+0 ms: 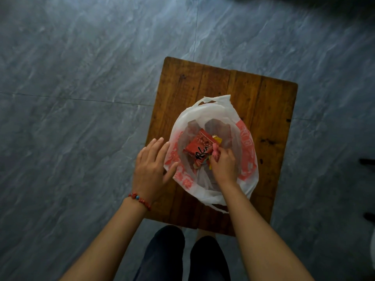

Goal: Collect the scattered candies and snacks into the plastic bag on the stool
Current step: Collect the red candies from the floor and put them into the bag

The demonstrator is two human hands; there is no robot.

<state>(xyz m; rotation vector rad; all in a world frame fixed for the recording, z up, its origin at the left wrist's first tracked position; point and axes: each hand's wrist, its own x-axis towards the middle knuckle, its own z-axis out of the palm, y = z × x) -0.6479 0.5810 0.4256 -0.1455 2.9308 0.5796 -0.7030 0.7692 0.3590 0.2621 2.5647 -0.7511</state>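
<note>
- My right hand is down inside the mouth of the plastic bag, fingers curled round a pink-wrapped candy that I hold just above the other snacks.
- My left hand lies with fingers straight and relaxed against the bag's left side, the thumb touching the plastic near the red print; it holds nothing.
- The plastic bag is white with red lettering and stands open on the wooden stool, nearer the stool's front edge than its far edge, and about midway between its left and right edges.
- Inside the bag lies a red snack packet with black writing, tilted, and beside it a small yellow wrapper. A few more coloured wrappers show under my right hand, too hidden to tell apart.
- A red bead bracelet sits on my left wrist.
- The stool stands on a grey marbled tile floor, and my dark trousers show below its front edge.
</note>
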